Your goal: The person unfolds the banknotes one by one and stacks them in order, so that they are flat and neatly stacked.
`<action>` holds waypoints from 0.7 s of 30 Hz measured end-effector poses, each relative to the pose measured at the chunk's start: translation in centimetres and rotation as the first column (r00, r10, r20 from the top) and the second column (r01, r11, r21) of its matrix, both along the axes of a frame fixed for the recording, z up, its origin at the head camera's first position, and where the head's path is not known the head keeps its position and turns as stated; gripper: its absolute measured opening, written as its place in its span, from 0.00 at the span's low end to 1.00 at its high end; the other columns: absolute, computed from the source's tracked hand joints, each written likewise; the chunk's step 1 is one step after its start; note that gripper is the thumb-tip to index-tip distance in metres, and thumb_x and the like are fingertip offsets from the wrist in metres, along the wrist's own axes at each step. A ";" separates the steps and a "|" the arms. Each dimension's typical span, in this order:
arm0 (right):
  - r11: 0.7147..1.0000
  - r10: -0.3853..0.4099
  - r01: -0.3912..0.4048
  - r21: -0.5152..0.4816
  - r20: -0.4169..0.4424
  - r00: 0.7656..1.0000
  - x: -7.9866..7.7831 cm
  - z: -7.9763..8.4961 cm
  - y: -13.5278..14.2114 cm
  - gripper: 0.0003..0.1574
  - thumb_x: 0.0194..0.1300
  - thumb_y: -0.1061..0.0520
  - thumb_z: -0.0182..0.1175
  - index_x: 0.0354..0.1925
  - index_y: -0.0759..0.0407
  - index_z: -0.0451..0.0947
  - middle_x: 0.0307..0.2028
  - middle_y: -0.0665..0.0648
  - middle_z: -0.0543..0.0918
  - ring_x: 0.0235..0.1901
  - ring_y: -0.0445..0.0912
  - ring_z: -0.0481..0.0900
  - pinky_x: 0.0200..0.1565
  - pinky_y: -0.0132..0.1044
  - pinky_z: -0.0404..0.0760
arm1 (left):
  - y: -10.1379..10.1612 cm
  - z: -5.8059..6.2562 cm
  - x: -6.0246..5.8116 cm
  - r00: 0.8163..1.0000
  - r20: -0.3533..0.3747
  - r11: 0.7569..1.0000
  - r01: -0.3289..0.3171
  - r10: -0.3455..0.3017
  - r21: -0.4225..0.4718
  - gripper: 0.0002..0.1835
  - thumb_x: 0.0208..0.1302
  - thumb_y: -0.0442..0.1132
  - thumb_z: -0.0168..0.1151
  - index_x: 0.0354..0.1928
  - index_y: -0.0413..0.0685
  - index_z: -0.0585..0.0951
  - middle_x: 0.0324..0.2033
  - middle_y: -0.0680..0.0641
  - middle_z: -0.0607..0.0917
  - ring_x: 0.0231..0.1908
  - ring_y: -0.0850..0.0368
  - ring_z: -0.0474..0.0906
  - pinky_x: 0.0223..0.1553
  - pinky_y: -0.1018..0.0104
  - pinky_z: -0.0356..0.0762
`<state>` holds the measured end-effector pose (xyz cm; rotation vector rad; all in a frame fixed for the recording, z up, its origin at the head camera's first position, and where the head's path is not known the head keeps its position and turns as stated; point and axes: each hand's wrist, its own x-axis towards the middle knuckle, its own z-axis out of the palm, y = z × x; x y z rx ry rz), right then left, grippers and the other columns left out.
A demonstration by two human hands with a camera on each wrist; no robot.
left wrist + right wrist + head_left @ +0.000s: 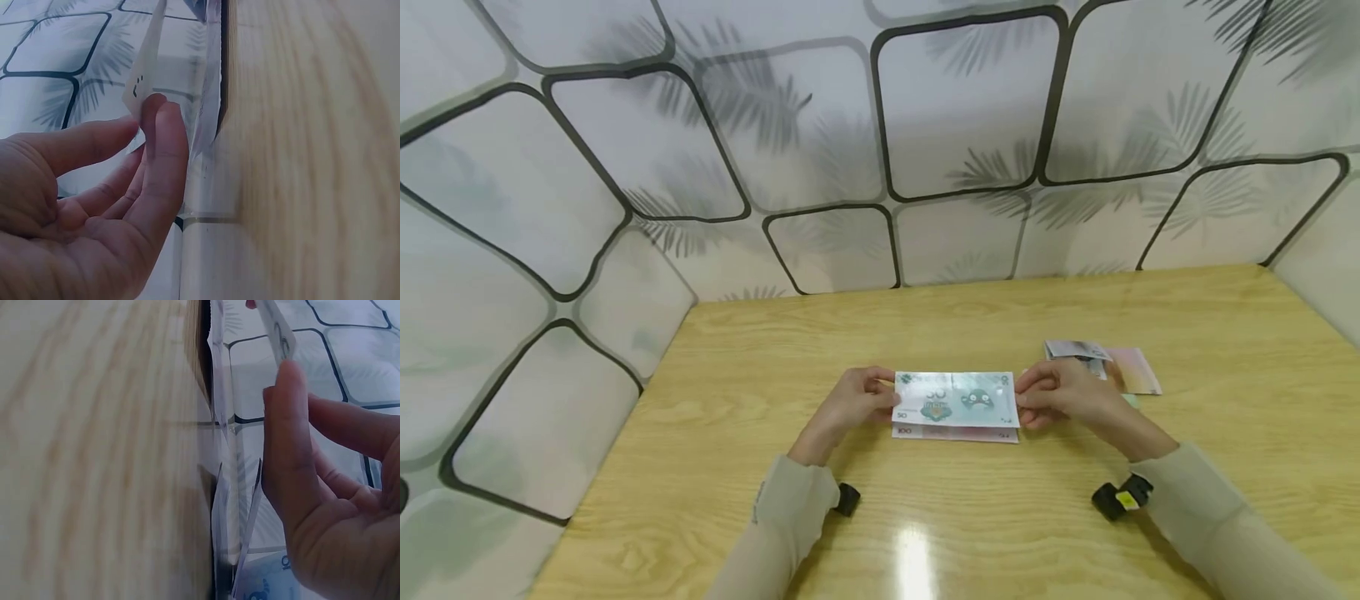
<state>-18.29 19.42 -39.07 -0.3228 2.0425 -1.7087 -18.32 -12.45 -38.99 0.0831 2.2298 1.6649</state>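
Note:
A pale green-blue play banknote marked 50 (951, 402) spans the space between both hands. My left hand (853, 400) pinches its left end between thumb and fingers. At the opposite end, my right hand (1067, 390) pinches the right edge. Below it shows the front strip of a pinkish banknote marked 100 (955, 433); the rest is hidden under the 50. From the left wrist, the held banknote (144, 78) appears nearly edge-on above the lower paper (211, 81). The right wrist view shows a fingertip at the corner of the held banknote (277, 331).
Behind my right hand lie a folded greyish note (1078, 348) and a pink-orange note (1137, 372), partly overlapping. A blue printed note (267, 578) shows low in the right wrist view. The wooden table (760, 333) meets a patterned wall (820, 246) at the back.

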 end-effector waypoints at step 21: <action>0.999 0.026 -0.024 -0.033 0.082 0.996 0.1 0.1 0.4 0.22 0.74 0.67 0.54 0.58 0.84 0.65 0.33 0.60 0.87 0.30 0.46 0.87 0.36 0.39 0.88 | 0.1 0.3 0.4 0.997 -0.023 0.994 0.067 -0.069 -0.082 0.26 0.72 0.29 0.60 0.69 0.29 0.69 0.50 0.34 0.81 0.38 0.46 0.86 0.40 0.58 0.87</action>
